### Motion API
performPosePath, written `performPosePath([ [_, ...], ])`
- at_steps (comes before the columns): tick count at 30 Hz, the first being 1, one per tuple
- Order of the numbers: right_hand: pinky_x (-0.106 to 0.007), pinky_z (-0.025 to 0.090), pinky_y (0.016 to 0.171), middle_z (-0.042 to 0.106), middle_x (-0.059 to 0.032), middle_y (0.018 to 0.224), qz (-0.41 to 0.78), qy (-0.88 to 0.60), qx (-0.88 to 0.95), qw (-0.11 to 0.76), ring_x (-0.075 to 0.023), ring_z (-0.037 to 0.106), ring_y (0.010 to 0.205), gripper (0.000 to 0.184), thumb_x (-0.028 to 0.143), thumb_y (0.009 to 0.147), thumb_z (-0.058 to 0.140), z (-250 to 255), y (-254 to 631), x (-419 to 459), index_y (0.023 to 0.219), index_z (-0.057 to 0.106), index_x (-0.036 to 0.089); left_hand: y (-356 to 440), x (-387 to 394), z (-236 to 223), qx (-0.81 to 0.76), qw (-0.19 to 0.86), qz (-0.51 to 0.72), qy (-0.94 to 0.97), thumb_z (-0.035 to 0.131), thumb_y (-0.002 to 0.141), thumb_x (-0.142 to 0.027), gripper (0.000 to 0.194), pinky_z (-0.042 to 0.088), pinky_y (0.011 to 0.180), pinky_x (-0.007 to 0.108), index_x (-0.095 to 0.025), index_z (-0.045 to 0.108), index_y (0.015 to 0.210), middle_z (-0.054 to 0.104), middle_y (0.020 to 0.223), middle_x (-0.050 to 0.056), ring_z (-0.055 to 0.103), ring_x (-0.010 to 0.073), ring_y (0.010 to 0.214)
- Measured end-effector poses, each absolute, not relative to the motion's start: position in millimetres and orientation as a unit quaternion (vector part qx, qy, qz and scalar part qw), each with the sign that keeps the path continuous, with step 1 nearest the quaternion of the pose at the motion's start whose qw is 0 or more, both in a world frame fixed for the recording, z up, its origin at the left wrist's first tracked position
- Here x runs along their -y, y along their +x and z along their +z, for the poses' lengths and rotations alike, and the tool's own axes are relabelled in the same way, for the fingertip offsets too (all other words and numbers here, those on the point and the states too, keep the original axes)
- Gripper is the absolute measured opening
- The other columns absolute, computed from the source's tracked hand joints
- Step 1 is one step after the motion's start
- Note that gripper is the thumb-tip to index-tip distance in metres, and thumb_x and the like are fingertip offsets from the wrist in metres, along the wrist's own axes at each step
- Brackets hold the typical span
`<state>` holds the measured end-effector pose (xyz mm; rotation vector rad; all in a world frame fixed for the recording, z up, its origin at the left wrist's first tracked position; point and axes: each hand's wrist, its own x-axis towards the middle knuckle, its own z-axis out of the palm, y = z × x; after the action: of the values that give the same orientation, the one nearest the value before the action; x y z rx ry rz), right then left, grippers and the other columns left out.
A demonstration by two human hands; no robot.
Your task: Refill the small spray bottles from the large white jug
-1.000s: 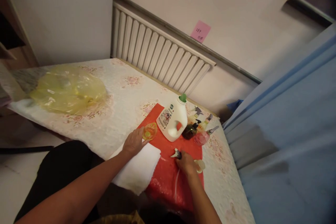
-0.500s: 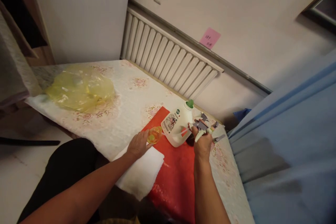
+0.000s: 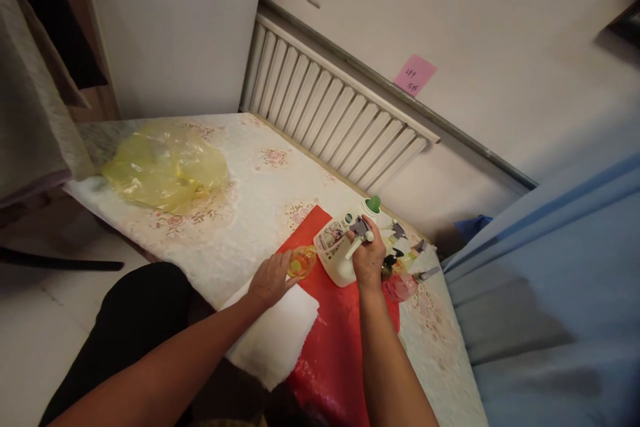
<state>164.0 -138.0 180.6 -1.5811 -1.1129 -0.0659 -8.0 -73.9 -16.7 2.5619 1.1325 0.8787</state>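
Room: pale walls, with a white radiator [image 3: 340,107] set low behind a table [image 3: 255,203] in a flowered cover.
Far left: a yellow plastic bag [image 3: 167,170] lies crumpled on the table cover, and nearer the person is a dark-clad knee [image 3: 143,293].
Left hand [image 3: 271,279]: closed round a small clear bottle [image 3: 301,262] of orange-yellow liquid, holding it over the red sheet's left side.
White cloth [image 3: 275,337]: spread below that hand, overlapping the red sheet [image 3: 335,327].
Jug [image 3: 340,267]: big and white, standing on the red sheet with something green [image 3: 373,204] at its mouth, partly hidden by the right hand.
Spray head [image 3: 361,229]: grey and white, its thin tube [image 3: 333,248] reaching towards the small bottle; I can't tell whether the tip is inside.
Right hand [image 3: 369,259]: gripping that spray head in front of the jug.
Other bottles: a pink one [image 3: 400,287] and several more with pump or trigger tops, bunched just right of the jug.
Wall: a pink note [image 3: 415,75] with handwriting, above the radiator.
Far right: a blue curtain [image 3: 545,280] hangs beside the table.
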Motion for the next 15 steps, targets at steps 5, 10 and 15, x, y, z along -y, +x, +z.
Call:
performPosePath([
  [5, -0.036, 0.052, 0.091, 0.073, -0.0106, 0.113, -0.015, -0.661, 0.519, 0.542, -0.0226, 0.068, 0.098, 0.046, 0.031, 0.077, 0.065, 164, 151, 124, 0.120, 0.068, 0.016, -8, 74, -18, -0.383, 0.112, 0.296, 0.868, 0.062, 0.089, -0.046, 0.061, 0.051, 0.092, 0.044, -0.013, 0.044, 0.137, 0.065, 0.119, 0.016, 0.062, 0.0314, 0.109],
  [10, -0.036, 0.055, 0.089, 0.076, -0.0084, 0.105, 0.021, -0.648, 0.558, 0.518, -0.0221, 0.070, 0.092, 0.044, 0.023, 0.077, 0.058, 129, 143, 117, 0.120, 0.068, 0.018, -7, 74, -19, -0.388, 0.119, 0.297, 0.864, 0.062, 0.090, -0.045, 0.060, 0.050, 0.093, 0.043, -0.015, 0.043, 0.138, 0.065, 0.121, 0.015, 0.062, 0.0305, 0.110],
  [15, -0.038, 0.052, 0.098, 0.073, -0.0099, 0.119, 0.045, -0.654, 0.551, 0.516, -0.0233, 0.068, 0.107, 0.048, 0.020, 0.077, 0.053, 95, 144, 117, 0.123, 0.066, 0.018, -7, 74, -20, -0.383, 0.128, 0.304, 0.863, 0.063, 0.089, -0.046, 0.062, 0.050, 0.093, 0.043, -0.015, 0.043, 0.138, 0.065, 0.119, 0.015, 0.062, 0.0307, 0.109],
])
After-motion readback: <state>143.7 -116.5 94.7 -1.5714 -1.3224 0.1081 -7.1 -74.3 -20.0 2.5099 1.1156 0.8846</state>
